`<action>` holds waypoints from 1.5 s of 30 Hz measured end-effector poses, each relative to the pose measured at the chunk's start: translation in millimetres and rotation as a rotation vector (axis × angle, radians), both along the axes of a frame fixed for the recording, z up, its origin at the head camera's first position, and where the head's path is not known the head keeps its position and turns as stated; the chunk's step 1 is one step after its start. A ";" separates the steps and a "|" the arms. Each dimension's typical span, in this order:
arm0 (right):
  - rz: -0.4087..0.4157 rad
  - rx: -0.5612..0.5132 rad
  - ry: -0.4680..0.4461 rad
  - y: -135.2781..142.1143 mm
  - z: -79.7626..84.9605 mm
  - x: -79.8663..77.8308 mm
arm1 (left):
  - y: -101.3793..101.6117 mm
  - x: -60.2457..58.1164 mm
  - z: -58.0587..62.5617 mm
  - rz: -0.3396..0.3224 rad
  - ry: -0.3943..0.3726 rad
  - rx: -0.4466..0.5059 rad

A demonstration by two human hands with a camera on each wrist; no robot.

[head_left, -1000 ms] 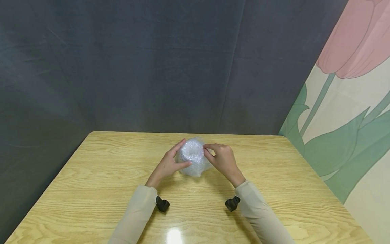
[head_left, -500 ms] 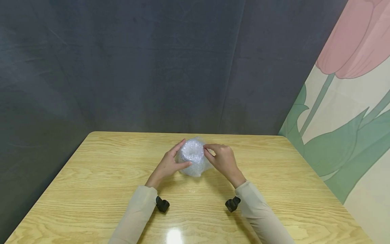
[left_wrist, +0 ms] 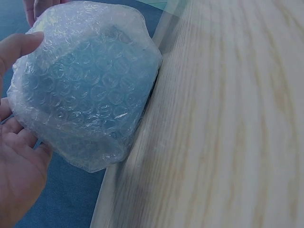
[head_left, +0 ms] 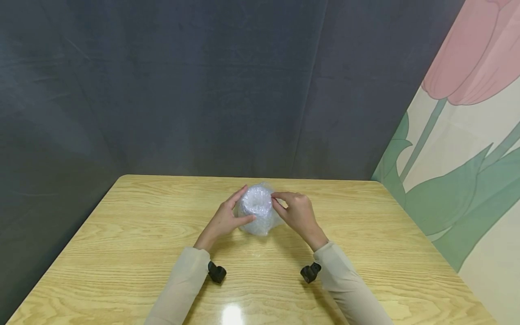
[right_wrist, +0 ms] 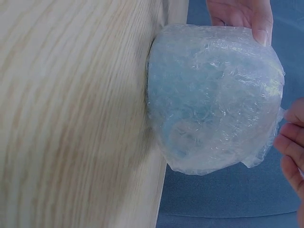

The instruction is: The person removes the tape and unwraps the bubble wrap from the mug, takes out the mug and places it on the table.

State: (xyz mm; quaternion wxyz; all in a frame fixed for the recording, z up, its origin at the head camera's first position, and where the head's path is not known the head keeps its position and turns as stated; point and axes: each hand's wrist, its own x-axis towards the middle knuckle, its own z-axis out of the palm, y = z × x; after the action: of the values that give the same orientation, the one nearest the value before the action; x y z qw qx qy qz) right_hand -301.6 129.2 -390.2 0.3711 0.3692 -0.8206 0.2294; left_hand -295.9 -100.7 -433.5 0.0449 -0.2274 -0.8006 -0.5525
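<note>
A roundish bundle in clear bubble wrap (head_left: 256,221) stands on the far half of the table, with a hollow in its top. My left hand (head_left: 222,220) holds its left side, thumb on the near face and fingers spread round behind. At the upper right edge, my right hand (head_left: 299,213) pinches a bit of the wrap between thumb and forefinger. The left wrist view shows large bubbles on the bundle (left_wrist: 95,90) close up. In the right wrist view, a loose flap of film (right_wrist: 256,154) sticks out beside the right fingers (right_wrist: 292,135). Whatever lies inside is hidden by the layers.
The wood-grain table (head_left: 134,257) spreads out around the bundle, its far edge just behind it. A dark curtain (head_left: 203,90) hangs beyond that edge. On the right is a cloth with a tulip print (head_left: 447,203). Black cameras (head_left: 216,272) sit at both wrists.
</note>
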 end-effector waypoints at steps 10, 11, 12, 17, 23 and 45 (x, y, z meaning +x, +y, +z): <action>0.002 -0.006 0.030 -0.6 0.8 2.2 | 0.2 -1.1 0.5 -0.015 0.036 -0.007; 0.001 -0.005 0.030 -0.4 0.7 2.3 | 0.3 -1.0 0.3 -0.018 0.042 -0.005; 0.000 -0.004 0.031 -0.1 0.4 2.5 | 0.3 -1.0 0.1 -0.019 0.043 -0.005; 0.006 -0.002 0.035 0.9 0.9 3.0 | 0.4 -0.5 -0.5 -0.015 0.042 -0.006; 0.016 -0.009 0.050 1.6 3.9 4.8 | 0.5 0.5 0.2 -0.008 0.023 -0.002; 0.026 0.027 0.074 2.1 9.0 16.8 | 0.3 3.4 5.0 -0.031 0.024 -0.003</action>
State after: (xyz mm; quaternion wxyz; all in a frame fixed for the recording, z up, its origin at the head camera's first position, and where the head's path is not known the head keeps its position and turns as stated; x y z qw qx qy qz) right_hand -284.8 131.3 -381.2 0.3933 0.3929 -0.8045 0.2091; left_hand -292.5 -100.4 -428.6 0.0454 -0.2466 -0.7973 -0.5490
